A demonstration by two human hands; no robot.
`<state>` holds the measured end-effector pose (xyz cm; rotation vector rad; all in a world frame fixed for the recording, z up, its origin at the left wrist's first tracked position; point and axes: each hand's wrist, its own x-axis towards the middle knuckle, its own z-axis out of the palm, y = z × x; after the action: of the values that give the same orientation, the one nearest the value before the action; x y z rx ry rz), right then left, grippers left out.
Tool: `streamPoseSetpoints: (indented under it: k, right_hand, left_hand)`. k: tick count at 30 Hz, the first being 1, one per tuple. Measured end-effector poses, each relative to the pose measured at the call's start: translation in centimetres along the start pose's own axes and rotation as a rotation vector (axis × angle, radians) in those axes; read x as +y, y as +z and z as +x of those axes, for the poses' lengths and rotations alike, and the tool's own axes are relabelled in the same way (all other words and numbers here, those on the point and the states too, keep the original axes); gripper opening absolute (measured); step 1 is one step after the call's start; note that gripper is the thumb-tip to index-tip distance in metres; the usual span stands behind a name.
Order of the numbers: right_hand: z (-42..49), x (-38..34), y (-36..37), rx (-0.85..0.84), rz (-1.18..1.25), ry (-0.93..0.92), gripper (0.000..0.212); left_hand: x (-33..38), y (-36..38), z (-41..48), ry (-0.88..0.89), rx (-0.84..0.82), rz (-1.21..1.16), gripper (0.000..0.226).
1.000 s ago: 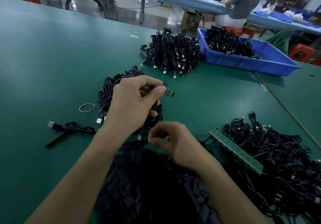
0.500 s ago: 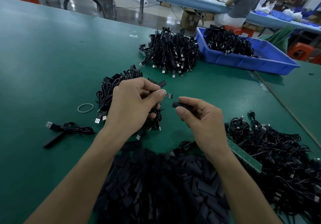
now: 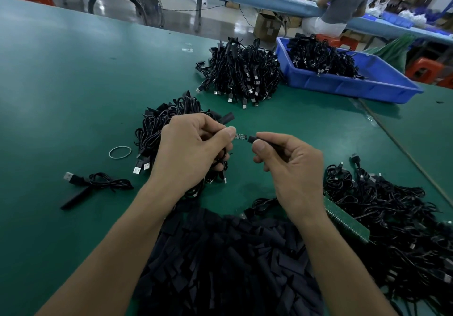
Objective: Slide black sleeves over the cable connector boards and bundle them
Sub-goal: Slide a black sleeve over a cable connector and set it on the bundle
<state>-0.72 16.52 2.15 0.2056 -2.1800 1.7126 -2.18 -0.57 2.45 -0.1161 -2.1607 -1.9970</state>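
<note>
The small green connector board [image 3: 241,136], held above the green tabletop [image 3: 73,82], is pinched by my left hand [image 3: 193,148]. My right hand [image 3: 291,166] pinches the short black tube sleeve [image 3: 255,139] at its 3 o'clock. If tilted, the sleeve's mouth may snag the board's corner.

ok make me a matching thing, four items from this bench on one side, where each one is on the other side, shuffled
Things
1. sleeve
2. connector board
3. rubber band
4. blue tray

Places
a. flat on the green table, left of the cable bundle
b. pinched in the left hand
c. far right, with cables in it
d. pinched in the right hand

Pairs: 1-d, 2-b, 3-a, 4-c
</note>
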Motion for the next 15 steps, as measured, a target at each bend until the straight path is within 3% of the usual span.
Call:
streamPoseSetpoints:
  k: [15]
  right_hand:
    - [0.04,0.07,0.3,0.046,-0.033,0.004,0.012]
  left_hand:
    - [0.23,0.24,-0.22,-0.012,-0.032,-0.001,0.015]
